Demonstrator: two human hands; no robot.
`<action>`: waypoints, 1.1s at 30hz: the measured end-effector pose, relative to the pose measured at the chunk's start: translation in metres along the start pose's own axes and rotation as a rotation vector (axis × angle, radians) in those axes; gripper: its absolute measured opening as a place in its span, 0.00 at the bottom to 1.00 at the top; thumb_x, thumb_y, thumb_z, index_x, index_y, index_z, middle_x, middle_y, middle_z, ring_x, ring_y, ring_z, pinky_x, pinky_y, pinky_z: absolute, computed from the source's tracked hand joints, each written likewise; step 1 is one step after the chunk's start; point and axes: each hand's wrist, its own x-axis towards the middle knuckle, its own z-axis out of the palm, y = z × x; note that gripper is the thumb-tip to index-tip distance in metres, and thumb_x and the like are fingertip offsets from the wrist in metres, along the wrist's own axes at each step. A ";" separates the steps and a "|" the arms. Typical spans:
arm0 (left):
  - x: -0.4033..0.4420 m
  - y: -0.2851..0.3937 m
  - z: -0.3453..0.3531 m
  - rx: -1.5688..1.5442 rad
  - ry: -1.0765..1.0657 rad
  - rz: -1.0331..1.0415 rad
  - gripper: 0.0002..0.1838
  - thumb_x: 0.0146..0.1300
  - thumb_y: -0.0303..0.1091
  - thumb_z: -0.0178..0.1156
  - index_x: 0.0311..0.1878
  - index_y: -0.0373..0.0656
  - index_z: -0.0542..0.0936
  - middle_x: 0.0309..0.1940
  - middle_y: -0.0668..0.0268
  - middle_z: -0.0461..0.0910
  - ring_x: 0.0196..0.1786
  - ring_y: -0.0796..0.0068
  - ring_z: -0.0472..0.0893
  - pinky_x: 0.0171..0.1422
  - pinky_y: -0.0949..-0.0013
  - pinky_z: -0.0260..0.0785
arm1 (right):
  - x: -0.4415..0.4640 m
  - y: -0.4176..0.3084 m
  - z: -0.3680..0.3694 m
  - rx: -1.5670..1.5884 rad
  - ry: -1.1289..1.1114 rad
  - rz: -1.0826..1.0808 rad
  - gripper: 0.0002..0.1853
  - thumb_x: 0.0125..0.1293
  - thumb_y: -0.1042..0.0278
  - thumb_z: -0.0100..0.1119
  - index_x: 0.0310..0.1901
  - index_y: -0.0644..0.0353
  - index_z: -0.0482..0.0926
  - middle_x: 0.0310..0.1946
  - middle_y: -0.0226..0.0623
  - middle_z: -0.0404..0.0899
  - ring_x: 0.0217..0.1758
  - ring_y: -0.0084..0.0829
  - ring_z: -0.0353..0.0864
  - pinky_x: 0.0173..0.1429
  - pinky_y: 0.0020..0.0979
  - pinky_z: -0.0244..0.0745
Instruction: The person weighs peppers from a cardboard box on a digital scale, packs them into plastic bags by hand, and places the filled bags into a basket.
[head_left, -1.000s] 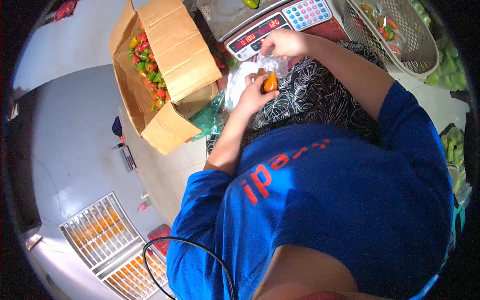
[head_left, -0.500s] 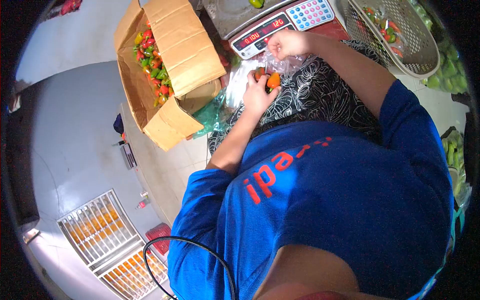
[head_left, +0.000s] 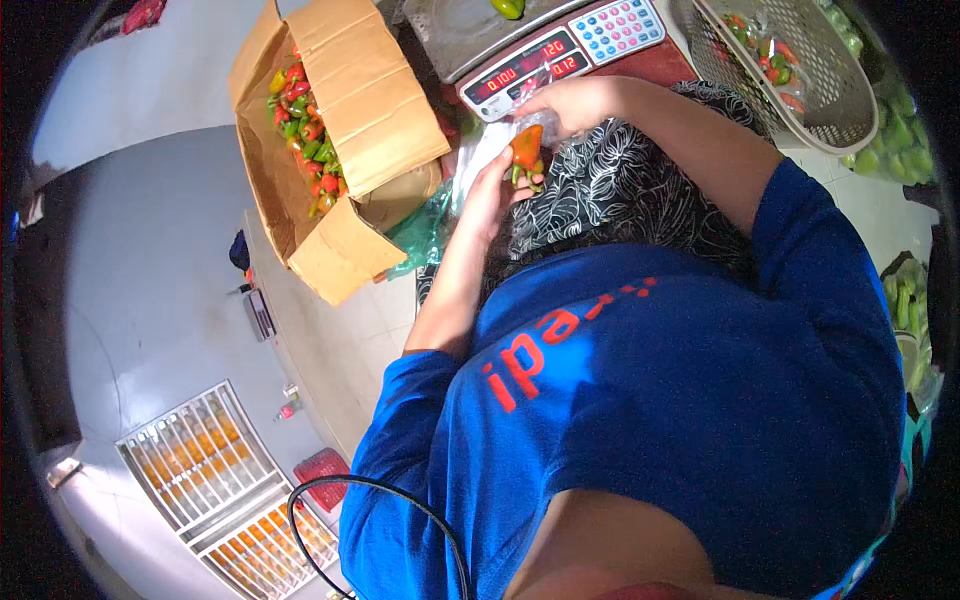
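Observation:
Orange and green peppers [head_left: 527, 148] rest in my left hand [head_left: 492, 188], its fingers curled beneath and around them. My right hand [head_left: 565, 107] pinches a clear plastic bag [head_left: 545, 122] just above the peppers, in front of the scale. Whether the peppers are inside the bag cannot be made out. White plastic [head_left: 478, 155] lies beside my left hand. The digital scale [head_left: 525, 75] shows lit red numbers, and a green pepper [head_left: 508, 8] sits on its metal pan.
An open cardboard box [head_left: 365, 110] with many red, green and yellow peppers [head_left: 308, 140] stands at the left. Green plastic [head_left: 425, 235] lies by its corner. At the upper right is a perforated basket [head_left: 835, 100] holding bagged peppers [head_left: 777, 65]. Bagged green vegetables [head_left: 895, 130] lie beyond it.
My left hand has turned, showing the peppers upright on its fingers. My right hand has moved down and closer to them. The scale's lower display now reads 0.12.

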 end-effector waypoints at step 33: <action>0.013 0.028 0.017 -0.910 -0.203 0.203 0.27 0.54 0.62 0.54 0.51 0.55 0.75 0.58 0.64 0.68 0.61 0.54 0.66 0.62 0.44 0.58 | -0.008 -0.035 0.001 0.079 0.707 -0.584 0.20 0.53 0.80 0.53 0.51 0.60 0.76 0.45 0.41 0.76 0.50 0.40 0.76 0.54 0.32 0.71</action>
